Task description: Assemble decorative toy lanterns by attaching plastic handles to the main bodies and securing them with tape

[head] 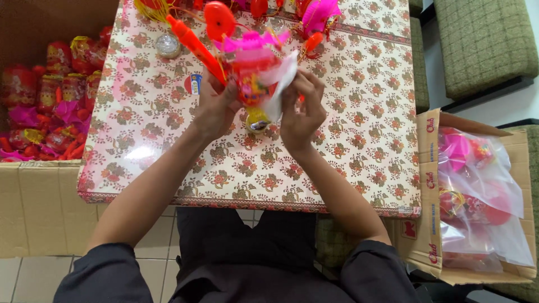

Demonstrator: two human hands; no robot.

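- The left hand [216, 106] is closed around the near side of a small red and pink toy lantern [252, 73], with an orange stick [193, 42] running up and away from its knuckles.
- The right hand [303, 109] pinches the clear plastic wrapper [281, 78] at the lantern's right side, fingers curled, thumb pressing inward.
- The lantern sits between both hands, lifted just above the floral tablecloth [348, 140]; a yellow tassel cap [257, 119] hangs below the palms.
- To my eye, the step goes best with the left grip firm but low, so the paper body isn't crushed.
- The right fingers should work the wrapper evenly, keeping the tassel free of the film.
- Beyond the fingertips lie more lantern parts [317, 17]; left of the left forearm a box of lanterns [50, 90], right of the right elbow a box of bagged ones [477, 185].
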